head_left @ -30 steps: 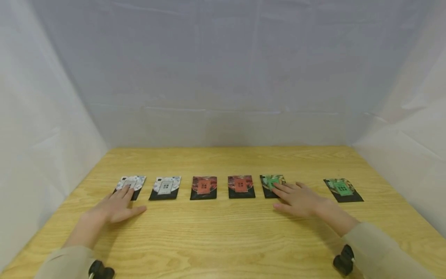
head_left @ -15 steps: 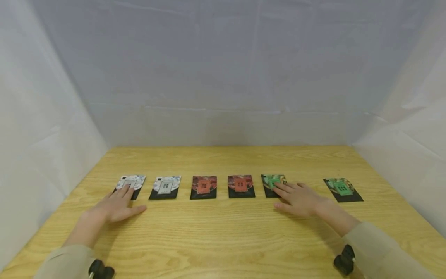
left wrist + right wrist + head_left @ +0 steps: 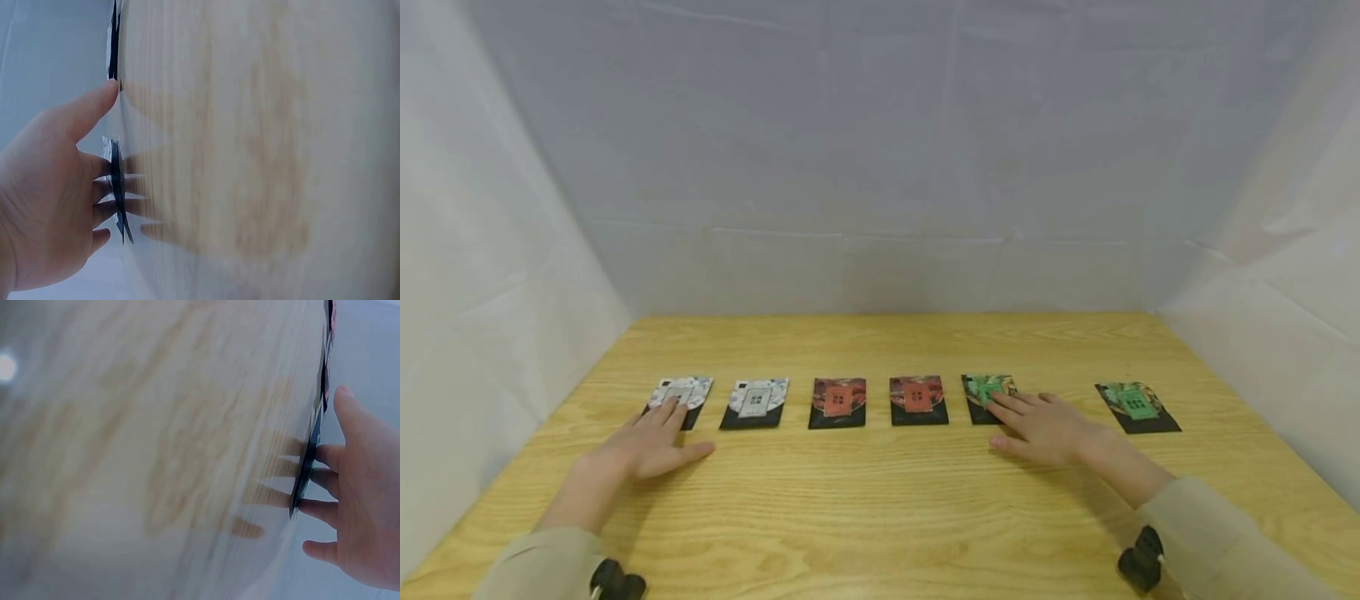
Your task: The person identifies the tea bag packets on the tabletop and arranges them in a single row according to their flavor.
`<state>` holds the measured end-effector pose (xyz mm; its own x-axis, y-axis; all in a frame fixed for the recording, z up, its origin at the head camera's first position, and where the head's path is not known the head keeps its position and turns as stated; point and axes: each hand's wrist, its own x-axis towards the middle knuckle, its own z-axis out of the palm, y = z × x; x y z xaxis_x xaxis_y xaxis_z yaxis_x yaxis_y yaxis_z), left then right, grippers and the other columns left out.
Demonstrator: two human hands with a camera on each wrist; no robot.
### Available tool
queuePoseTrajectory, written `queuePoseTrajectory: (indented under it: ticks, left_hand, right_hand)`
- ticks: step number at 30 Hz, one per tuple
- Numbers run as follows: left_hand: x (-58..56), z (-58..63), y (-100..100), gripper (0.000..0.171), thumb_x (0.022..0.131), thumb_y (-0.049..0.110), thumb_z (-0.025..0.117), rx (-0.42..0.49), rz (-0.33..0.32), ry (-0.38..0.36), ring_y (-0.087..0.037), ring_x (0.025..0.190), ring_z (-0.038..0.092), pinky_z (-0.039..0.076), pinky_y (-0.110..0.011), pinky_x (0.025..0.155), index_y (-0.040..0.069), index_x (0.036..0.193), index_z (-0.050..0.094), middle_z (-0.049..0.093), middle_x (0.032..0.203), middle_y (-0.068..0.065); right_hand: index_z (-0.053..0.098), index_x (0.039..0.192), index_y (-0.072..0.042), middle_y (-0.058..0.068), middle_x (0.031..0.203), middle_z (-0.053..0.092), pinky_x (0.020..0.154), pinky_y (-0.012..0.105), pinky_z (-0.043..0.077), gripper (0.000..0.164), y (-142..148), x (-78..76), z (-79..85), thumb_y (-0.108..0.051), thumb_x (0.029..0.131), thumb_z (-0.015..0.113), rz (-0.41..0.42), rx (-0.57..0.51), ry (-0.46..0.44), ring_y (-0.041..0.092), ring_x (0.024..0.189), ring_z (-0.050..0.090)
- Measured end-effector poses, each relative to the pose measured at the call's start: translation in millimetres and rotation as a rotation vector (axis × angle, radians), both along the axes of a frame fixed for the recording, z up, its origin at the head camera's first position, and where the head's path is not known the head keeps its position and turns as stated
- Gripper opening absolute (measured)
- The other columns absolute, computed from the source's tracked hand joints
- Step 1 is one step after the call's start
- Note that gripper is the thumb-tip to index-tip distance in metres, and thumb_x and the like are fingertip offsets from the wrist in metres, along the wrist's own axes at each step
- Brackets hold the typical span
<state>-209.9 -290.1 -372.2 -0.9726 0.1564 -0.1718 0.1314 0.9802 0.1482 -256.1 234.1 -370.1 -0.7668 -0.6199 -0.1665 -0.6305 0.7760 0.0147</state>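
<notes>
Several flat black-bottomed packets lie in a row across the wooden table. My left hand (image 3: 651,443) rests with straight fingers over the leftmost white packet (image 3: 700,390), covering part of its lower half. Beside it lies a second white packet (image 3: 756,404). Two red packets, one left (image 3: 838,403) and one right (image 3: 918,400), sit mid-row. My right hand (image 3: 1045,432) has its spread fingertips on the nearer green packet (image 3: 981,390). Past that hand, the far-right green packet (image 3: 1138,407) lies slightly turned. In both wrist views the packets appear edge-on beneath the fingers.
The wooden table (image 3: 850,517) runs back to a white sheet (image 3: 880,167) hung behind it, with more sheeting along both sides. A small black device sits at each wrist, on the left (image 3: 617,579) and on the right (image 3: 1141,560).
The green packet under my right hand has shifted slightly to the right, and that hand moved very slightly with it. My left hand and the other packets stay practically in place.
</notes>
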Motion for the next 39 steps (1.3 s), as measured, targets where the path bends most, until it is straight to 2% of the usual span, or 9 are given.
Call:
queuePoseTrajectory:
  ticks: [14,20,25,31,39]
  left_hand:
    - [1.2,1.1,1,0.099,0.087,0.064,0.043,0.003,-0.003,0.000,-0.057,0.127,0.016,0.014,-0.066,0.102,-0.021,0.135,0.024,0.014,0.140,-0.042]
    - [1.5,0.7,2,0.100,0.087,0.064,0.043,0.000,-0.005,0.002,-0.057,0.126,0.017,0.015,-0.066,0.102,-0.022,0.134,0.024,0.015,0.140,-0.042]
    - [0.9,-0.1,1,0.099,0.087,0.063,0.044,0.003,-0.009,0.008,-0.057,0.126,0.017,0.016,-0.066,0.102,-0.022,0.134,0.024,0.015,0.140,-0.042]
    - [-0.7,0.4,-1,0.099,0.088,0.063,0.044,0.004,-0.015,0.008,-0.058,0.126,0.017,0.016,-0.067,0.101,-0.022,0.134,0.023,0.014,0.139,-0.043]
    - [-2.8,-0.8,-1,0.099,0.088,0.063,0.042,-0.010,-0.015,0.000,-0.057,0.126,0.017,0.016,-0.066,0.102,-0.022,0.134,0.024,0.015,0.139,-0.042]
  right_hand:
    - [0.030,0.146,-0.010,0.012,0.151,0.024,0.103,0.061,0.023,0.073,3,-0.3,-0.4,-0.060,0.094,0.031,-0.013,-0.014,-0.003,0.036,0.135,0.025]
    - [0.029,0.146,-0.007,0.015,0.151,0.023,0.104,0.062,0.020,0.070,13,3.7,2.0,-0.056,0.095,0.033,-0.003,-0.083,0.014,0.037,0.136,0.022]
    - [0.030,0.145,-0.004,0.018,0.149,0.025,0.104,0.063,0.018,0.069,37,6.9,5.7,-0.052,0.096,0.037,-0.020,-0.148,0.059,0.039,0.135,0.024]
    - [0.032,0.144,-0.002,0.019,0.148,0.027,0.104,0.064,0.015,0.066,77,8.6,3.1,-0.048,0.097,0.041,-0.077,-0.220,0.072,0.041,0.134,0.025]
    - [0.036,0.141,0.002,0.025,0.145,0.030,0.100,0.065,0.019,0.065,123,11.6,1.9,-0.041,0.094,0.051,-0.154,-0.266,0.079,0.046,0.130,0.027]
